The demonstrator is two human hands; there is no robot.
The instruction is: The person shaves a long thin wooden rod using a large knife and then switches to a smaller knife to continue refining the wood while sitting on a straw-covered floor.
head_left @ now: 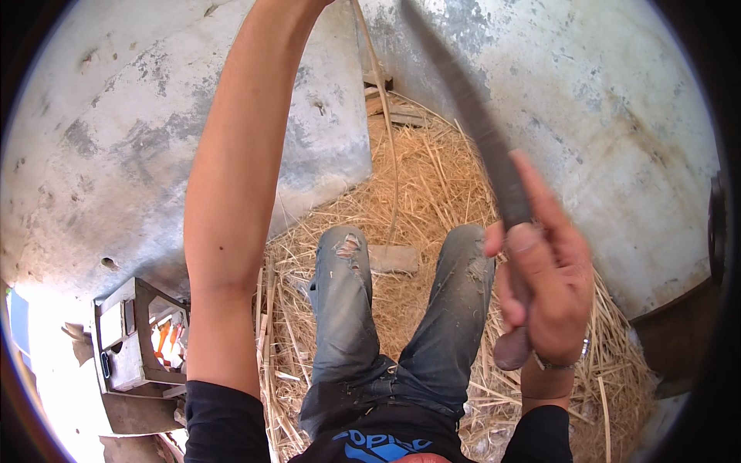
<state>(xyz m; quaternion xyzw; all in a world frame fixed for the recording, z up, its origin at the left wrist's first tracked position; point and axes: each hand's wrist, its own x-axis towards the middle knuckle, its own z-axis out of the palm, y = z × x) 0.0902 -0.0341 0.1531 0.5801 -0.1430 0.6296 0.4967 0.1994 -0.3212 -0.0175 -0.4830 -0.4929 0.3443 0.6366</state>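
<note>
My right hand (554, 289) is wrapped round the handle of a long, dark-bladed machete (469, 108). The thumb lies along the handle, and a rounded wooden butt shows below the palm. Its blade points up and away to the left, slightly blurred, and its tip runs to the top edge. My left forearm (235, 177) reaches up past the same edge, so the left hand is out of the picture. Close to that wrist, a thin pale strip (386, 116), like split bamboo, hangs down toward my knees. What holds its upper end is hidden.
Shavings and split strips (424, 174) cover the ground around my legs. A small block (394, 259) lies between my knees. Worn grey walls (602, 92) meet in a corner ahead. At the left stands a wooden box-like stand (127, 370) with orange items inside.
</note>
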